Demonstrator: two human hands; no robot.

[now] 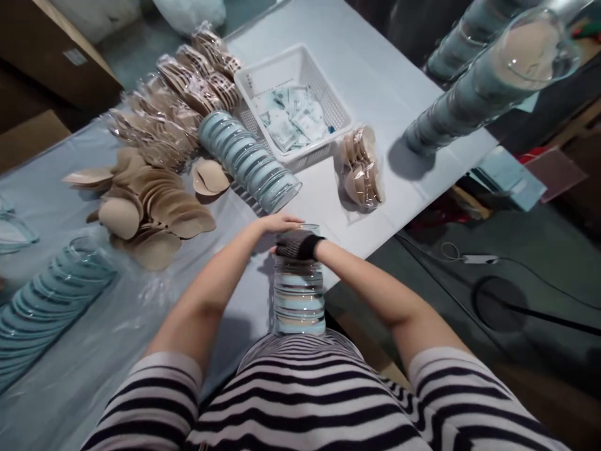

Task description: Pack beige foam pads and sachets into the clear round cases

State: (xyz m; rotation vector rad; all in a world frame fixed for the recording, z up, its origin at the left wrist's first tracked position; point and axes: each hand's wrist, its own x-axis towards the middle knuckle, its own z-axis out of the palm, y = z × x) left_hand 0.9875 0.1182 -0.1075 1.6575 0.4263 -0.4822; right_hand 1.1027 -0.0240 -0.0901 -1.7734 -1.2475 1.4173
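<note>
A stack of round clear plastic containers (299, 305) with pale blue and beige layers lies on the table's near edge, its near end against my striped shirt. My bare left hand (282, 223) is curved over the far end of this stack, its fingers pointing right. Just nearer to me, my right hand (297, 245), in a dark grey glove, is wrapped across the stack from the right. The undersides of both hands and some fingertips are hidden. Beyond my hands lies another stack of containers (248, 163), tilted beside a white basket (335, 116).
Loose beige moulded pads (162, 200) lie in a heap at left, with bagged pads (154, 122) behind. One bagged bundle (361, 166) sits right of the basket, which holds small packets (293, 119). A tall container stack (469, 103) stands at right; another (51, 300) lies at left.
</note>
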